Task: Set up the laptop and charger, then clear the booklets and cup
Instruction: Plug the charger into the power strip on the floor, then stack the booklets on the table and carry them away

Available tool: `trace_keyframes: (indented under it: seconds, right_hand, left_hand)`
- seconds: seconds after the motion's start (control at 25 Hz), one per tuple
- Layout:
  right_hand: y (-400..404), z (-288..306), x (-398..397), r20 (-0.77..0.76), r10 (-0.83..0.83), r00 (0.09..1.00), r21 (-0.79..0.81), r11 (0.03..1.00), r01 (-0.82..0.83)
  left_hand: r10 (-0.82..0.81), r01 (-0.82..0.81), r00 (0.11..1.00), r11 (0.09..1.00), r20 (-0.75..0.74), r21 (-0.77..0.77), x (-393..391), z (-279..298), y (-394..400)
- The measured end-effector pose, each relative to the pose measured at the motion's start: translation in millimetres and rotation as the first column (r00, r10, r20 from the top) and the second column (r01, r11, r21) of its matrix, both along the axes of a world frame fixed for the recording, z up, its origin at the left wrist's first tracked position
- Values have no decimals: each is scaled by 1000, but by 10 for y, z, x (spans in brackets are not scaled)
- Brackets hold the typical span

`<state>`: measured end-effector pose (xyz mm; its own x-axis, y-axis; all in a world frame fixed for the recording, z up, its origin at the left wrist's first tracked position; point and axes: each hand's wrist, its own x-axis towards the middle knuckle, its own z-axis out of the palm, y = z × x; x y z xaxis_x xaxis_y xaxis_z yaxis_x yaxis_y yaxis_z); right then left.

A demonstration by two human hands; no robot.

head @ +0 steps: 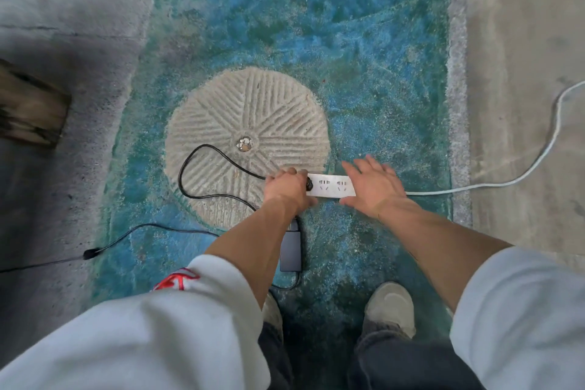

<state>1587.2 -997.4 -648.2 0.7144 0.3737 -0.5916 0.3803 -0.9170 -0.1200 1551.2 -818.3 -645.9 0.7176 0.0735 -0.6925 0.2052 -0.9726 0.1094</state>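
Charger, a grey brick with black cord, lay behind the left hand gripping its plug; right hand spread flat on the white strip.

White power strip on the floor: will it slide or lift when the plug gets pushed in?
The power strip is probably light and may skid on the gritty floor; the right hand lies flat over it. Its white cable looks floppy, offering little anchoring.

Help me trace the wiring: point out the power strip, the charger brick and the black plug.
power strip (332, 186): head view, on its white socket face.
charger brick (290, 251): head view, on its grey top.
black plug (308, 183): head view, on the part showing beside the left hand (286, 187).
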Motion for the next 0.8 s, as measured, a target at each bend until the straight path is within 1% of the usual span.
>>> trace_keyframes:
  seconds: [0.08, 0.16, 0.36, 0.44, 0.64, 0.72, 0.8]
  right_hand:
    - [-83, 482, -13, 2, 19, 1000, -6, 1000, -19]
    - [-140, 1051, -27, 8, 27, 1000, -11, 1000, -27]
    - [-141, 2755, 22, 31, 17, 999, -28, 999, -16]
    - [-73, 3520, 97, 58, 9, 998, -16, 1000, -9]
    - [178, 5355, 208, 185, -8, 983, 35, 999, 2]
    - [257, 5886, 229, 230, -1, 973, 49, 999, -10]
    - [360, 6515, 231, 299, -7, 954, 73, 997, -16]
  left_hand:
    - [-5, 5, 1000, 1000, 10, -9, -22, 400, 44]
    - [-28, 28, 999, 1000, 35, -6, -21, 944, 125]
    - [-50, 53, 996, 998, 71, -39, 29, 2630, 366]
    - [-37, 42, 994, 998, 101, -50, 79, 3393, 466]
    - [11, 6, 970, 998, 242, -66, 132, 5184, 676]
    - [2, 19, 956, 998, 294, -68, 123, 5685, 734]
    - [-13, 30, 926, 999, 377, -40, 71, 6287, 832]
